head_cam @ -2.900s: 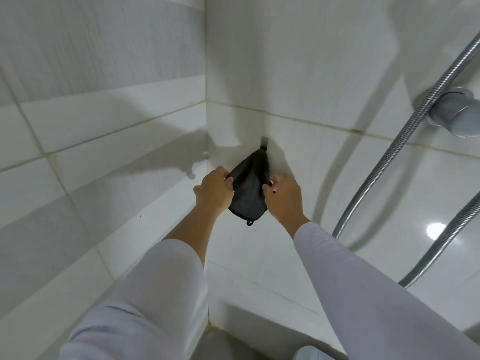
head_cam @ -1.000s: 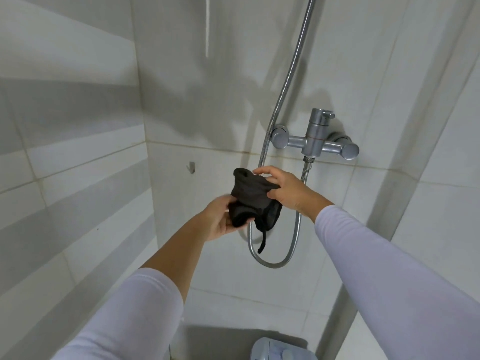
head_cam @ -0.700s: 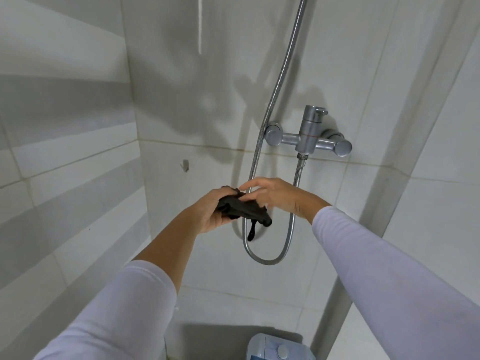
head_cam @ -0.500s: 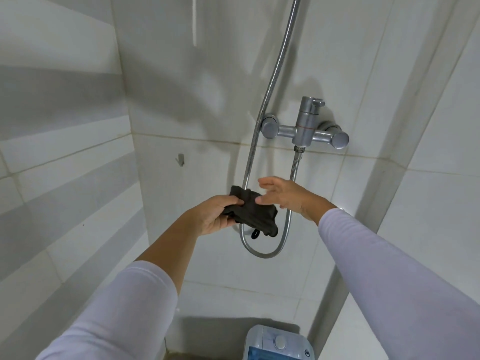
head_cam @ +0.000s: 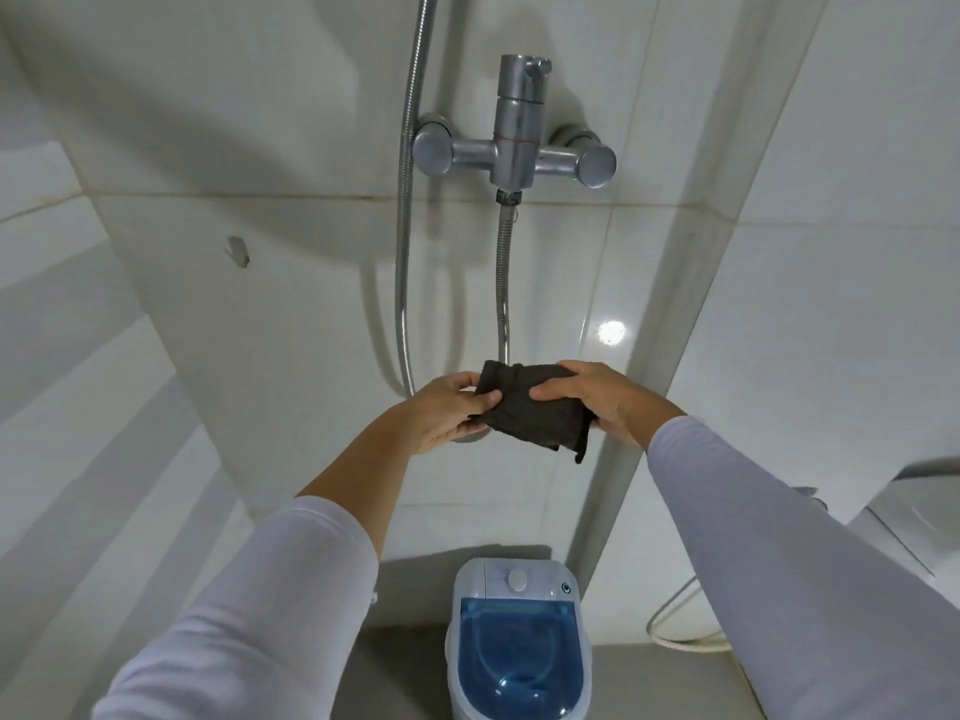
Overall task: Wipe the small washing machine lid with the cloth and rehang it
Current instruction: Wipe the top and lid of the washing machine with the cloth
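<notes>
A dark grey cloth (head_cam: 537, 415), folded flat, is held in the air between both my hands. My left hand (head_cam: 444, 410) pinches its left edge and my right hand (head_cam: 605, 394) grips its right side, thumb on top. Its hanging loop dangles at the lower right corner. Far below stands the small white washing machine (head_cam: 517, 582) with a blue see-through lid (head_cam: 519, 662), shut. A small wall hook (head_cam: 238, 251) sits bare on the tiles at upper left.
A chrome shower mixer (head_cam: 514, 153) is fixed to the wall above my hands, with two metal hoses (head_cam: 402, 252) running down behind the cloth. A white toilet cistern (head_cam: 906, 517) shows at right, with a white cable (head_cam: 675, 615) on the grey floor.
The cloth came off the wall hook and was folded from a bunch into a flat pad. Both hands moved right and down with it, and the view tilted down onto the washing machine.
</notes>
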The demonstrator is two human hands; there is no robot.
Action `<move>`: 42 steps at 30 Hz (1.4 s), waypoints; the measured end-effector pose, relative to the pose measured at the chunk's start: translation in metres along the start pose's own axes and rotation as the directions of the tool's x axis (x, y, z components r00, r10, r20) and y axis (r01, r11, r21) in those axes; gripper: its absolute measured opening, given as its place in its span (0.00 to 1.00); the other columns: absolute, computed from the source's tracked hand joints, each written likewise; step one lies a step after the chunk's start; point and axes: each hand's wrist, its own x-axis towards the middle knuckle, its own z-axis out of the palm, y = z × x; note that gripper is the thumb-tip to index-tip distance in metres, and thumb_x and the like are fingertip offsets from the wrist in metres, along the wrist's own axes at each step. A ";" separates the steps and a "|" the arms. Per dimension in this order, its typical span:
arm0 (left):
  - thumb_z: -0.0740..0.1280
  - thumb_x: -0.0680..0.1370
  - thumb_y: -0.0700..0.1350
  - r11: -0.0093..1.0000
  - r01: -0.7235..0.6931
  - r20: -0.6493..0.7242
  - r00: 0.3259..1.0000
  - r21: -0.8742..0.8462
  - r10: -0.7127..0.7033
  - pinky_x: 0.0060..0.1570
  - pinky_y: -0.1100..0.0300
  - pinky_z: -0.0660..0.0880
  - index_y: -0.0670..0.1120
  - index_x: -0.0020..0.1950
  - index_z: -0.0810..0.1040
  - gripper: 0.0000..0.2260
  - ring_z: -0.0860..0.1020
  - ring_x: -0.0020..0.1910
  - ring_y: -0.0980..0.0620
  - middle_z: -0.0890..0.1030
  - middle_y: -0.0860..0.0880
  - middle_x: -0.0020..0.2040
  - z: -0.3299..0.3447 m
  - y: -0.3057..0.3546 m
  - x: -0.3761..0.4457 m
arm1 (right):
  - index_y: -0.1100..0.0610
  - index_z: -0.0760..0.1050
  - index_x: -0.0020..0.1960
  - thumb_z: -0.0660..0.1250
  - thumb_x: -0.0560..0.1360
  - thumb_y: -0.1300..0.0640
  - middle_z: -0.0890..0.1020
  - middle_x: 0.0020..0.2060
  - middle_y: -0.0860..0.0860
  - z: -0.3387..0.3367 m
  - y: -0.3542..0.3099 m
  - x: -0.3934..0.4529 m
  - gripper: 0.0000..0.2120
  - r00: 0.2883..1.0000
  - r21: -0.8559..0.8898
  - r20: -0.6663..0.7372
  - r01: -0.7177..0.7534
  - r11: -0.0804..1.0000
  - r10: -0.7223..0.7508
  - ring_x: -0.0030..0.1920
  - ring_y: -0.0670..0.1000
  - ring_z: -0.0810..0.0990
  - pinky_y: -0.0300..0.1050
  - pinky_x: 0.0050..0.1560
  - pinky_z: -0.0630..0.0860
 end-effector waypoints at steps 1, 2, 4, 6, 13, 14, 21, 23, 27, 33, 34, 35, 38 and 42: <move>0.66 0.78 0.38 1.000 0.015 0.007 1.000 0.020 -0.015 0.51 0.63 0.78 0.46 0.52 0.77 0.05 0.80 0.49 0.54 0.81 0.47 0.49 0.007 -0.006 0.006 | 0.55 0.78 0.51 0.71 0.70 0.61 0.83 0.46 0.54 -0.003 0.009 0.000 0.10 1.000 0.062 -0.024 -0.018 0.998 0.020 0.46 0.53 0.81 0.44 0.46 0.80; 0.67 0.78 0.38 0.998 0.028 0.002 1.000 0.047 -0.029 0.51 0.64 0.78 0.46 0.51 0.77 0.05 0.80 0.50 0.54 0.81 0.47 0.49 0.013 -0.013 0.013 | 0.56 0.78 0.53 0.70 0.71 0.63 0.82 0.46 0.55 -0.006 0.017 0.001 0.11 0.998 0.114 -0.051 -0.034 0.993 0.040 0.46 0.53 0.81 0.44 0.45 0.80; 0.68 0.78 0.40 0.987 0.054 -0.045 0.998 0.153 -0.048 0.54 0.63 0.76 0.46 0.53 0.76 0.05 0.79 0.53 0.52 0.80 0.46 0.52 0.025 -0.029 0.025 | 0.59 0.76 0.57 0.68 0.71 0.65 0.82 0.49 0.58 -0.014 0.036 0.003 0.15 0.991 0.187 -0.105 -0.060 0.980 0.081 0.46 0.55 0.81 0.46 0.45 0.80; 0.67 0.78 0.43 0.948 0.100 -0.102 0.992 0.302 -0.073 0.57 0.60 0.73 0.43 0.60 0.75 0.11 0.79 0.55 0.52 0.80 0.45 0.57 0.031 -0.046 0.037 | 0.61 0.76 0.59 0.67 0.71 0.67 0.81 0.51 0.60 -0.023 0.058 0.006 0.17 0.980 0.200 -0.156 -0.091 0.976 0.123 0.48 0.57 0.80 0.49 0.49 0.79; 0.64 0.78 0.50 0.658 0.215 -0.169 0.977 0.722 -0.133 0.64 0.57 0.70 0.47 0.66 0.73 0.18 0.75 0.64 0.49 0.76 0.48 0.66 0.032 -0.125 0.079 | 0.61 0.72 0.58 0.65 0.71 0.69 0.78 0.50 0.59 -0.039 0.150 0.027 0.17 0.940 0.092 -0.288 -0.166 0.982 0.186 0.50 0.58 0.78 0.54 0.57 0.77; 0.63 0.78 0.51 0.621 0.210 -0.161 0.978 0.755 -0.134 0.65 0.57 0.68 0.47 0.68 0.72 0.19 0.73 0.67 0.48 0.74 0.48 0.68 0.032 -0.138 0.086 | 0.60 0.72 0.57 0.65 0.71 0.69 0.77 0.51 0.58 -0.038 0.165 0.034 0.16 0.938 0.084 -0.292 -0.167 0.982 0.185 0.50 0.58 0.77 0.55 0.58 0.77; 0.62 0.79 0.53 0.451 0.191 -0.127 0.977 0.872 -0.168 0.67 0.57 0.65 0.47 0.74 0.65 0.25 0.67 0.71 0.48 0.69 0.49 0.73 0.018 -0.255 0.143 | 0.59 0.76 0.51 0.64 0.70 0.70 0.80 0.47 0.59 -0.018 0.277 0.092 0.12 0.937 0.031 -0.305 -0.167 0.985 0.169 0.48 0.59 0.79 0.56 0.58 0.77; 0.63 0.78 0.54 0.406 0.190 -0.138 0.978 0.894 -0.155 0.68 0.55 0.64 0.49 0.74 0.64 0.26 0.66 0.72 0.48 0.67 0.49 0.74 0.010 -0.288 0.161 | 0.59 0.77 0.53 0.63 0.70 0.70 0.80 0.48 0.60 -0.012 0.309 0.111 0.13 0.939 0.025 -0.305 -0.158 0.987 0.158 0.49 0.59 0.79 0.55 0.58 0.77; 0.63 0.78 0.55 0.367 0.180 -0.146 0.982 0.913 -0.118 0.69 0.53 0.63 0.48 0.75 0.62 0.27 0.65 0.73 0.47 0.65 0.48 0.75 -0.004 -0.342 0.191 | 0.58 0.78 0.57 0.64 0.70 0.69 0.81 0.50 0.60 -0.002 0.366 0.142 0.17 0.943 -0.002 -0.301 -0.150 0.989 0.142 0.51 0.60 0.80 0.55 0.59 0.78; 0.64 0.78 0.54 0.372 0.133 -0.134 0.991 0.919 -0.024 0.68 0.55 0.63 0.47 0.75 0.62 0.27 0.64 0.73 0.48 0.64 0.48 0.76 -0.014 -0.406 0.216 | 0.59 0.77 0.58 0.64 0.70 0.69 0.80 0.49 0.60 0.008 0.431 0.163 0.17 0.941 -0.050 -0.329 -0.099 0.994 0.077 0.50 0.59 0.79 0.56 0.58 0.78; 0.64 0.78 0.54 0.372 0.126 -0.133 0.991 0.920 -0.008 0.68 0.55 0.63 0.47 0.75 0.62 0.28 0.64 0.74 0.48 0.64 0.48 0.76 -0.016 -0.414 0.216 | 0.59 0.77 0.58 0.64 0.70 0.69 0.80 0.49 0.60 0.010 0.440 0.164 0.17 0.943 -0.054 -0.327 -0.082 0.995 0.060 0.50 0.59 0.79 0.55 0.58 0.78; 0.64 0.78 0.54 0.369 0.122 -0.134 0.991 0.921 0.005 0.68 0.55 0.63 0.47 0.75 0.62 0.28 0.64 0.74 0.48 0.63 0.48 0.76 -0.018 -0.421 0.216 | 0.60 0.77 0.58 0.63 0.71 0.70 0.80 0.50 0.60 0.013 0.447 0.165 0.17 0.945 -0.059 -0.325 -0.066 0.996 0.043 0.49 0.59 0.79 0.55 0.58 0.78; 0.63 0.78 0.54 0.353 0.114 -0.138 0.989 0.929 0.043 0.68 0.55 0.63 0.47 0.75 0.61 0.28 0.64 0.74 0.47 0.63 0.47 0.76 -0.020 -0.436 0.208 | 0.60 0.77 0.58 0.63 0.71 0.70 0.80 0.48 0.59 0.021 0.463 0.158 0.17 0.941 -0.071 -0.337 -0.006 0.997 -0.018 0.48 0.57 0.78 0.51 0.53 0.78; 0.64 0.79 0.53 0.321 0.105 -0.141 0.986 0.941 0.093 0.68 0.54 0.63 0.46 0.76 0.61 0.28 0.64 0.73 0.46 0.63 0.47 0.76 -0.017 -0.447 0.183 | 0.58 0.77 0.54 0.63 0.71 0.70 0.79 0.41 0.55 0.031 0.471 0.134 0.14 0.922 -0.083 -0.380 0.046 0.995 -0.075 0.46 0.56 0.78 0.50 0.53 0.78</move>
